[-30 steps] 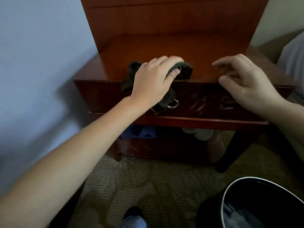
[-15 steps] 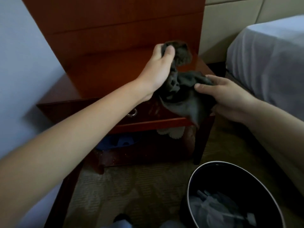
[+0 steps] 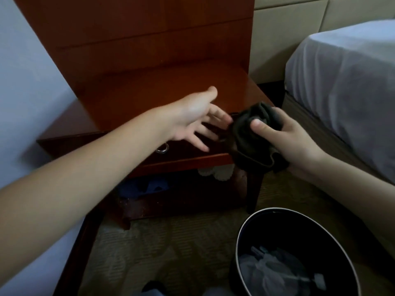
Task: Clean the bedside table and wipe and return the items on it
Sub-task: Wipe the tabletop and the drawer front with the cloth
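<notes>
Bedside table stands against the wall, its wooden top shiny. At its front right corner the right hand grasps a dark cloth, bunched up, with the thumb pressing on it. The left hand hangs over the table's front edge with fingers spread and holds nothing. One risk, I think: the grip is on the bunch only, so the cloth's loose hanging end can slip down toward the waste bin on the floor in front of the table.
</notes>
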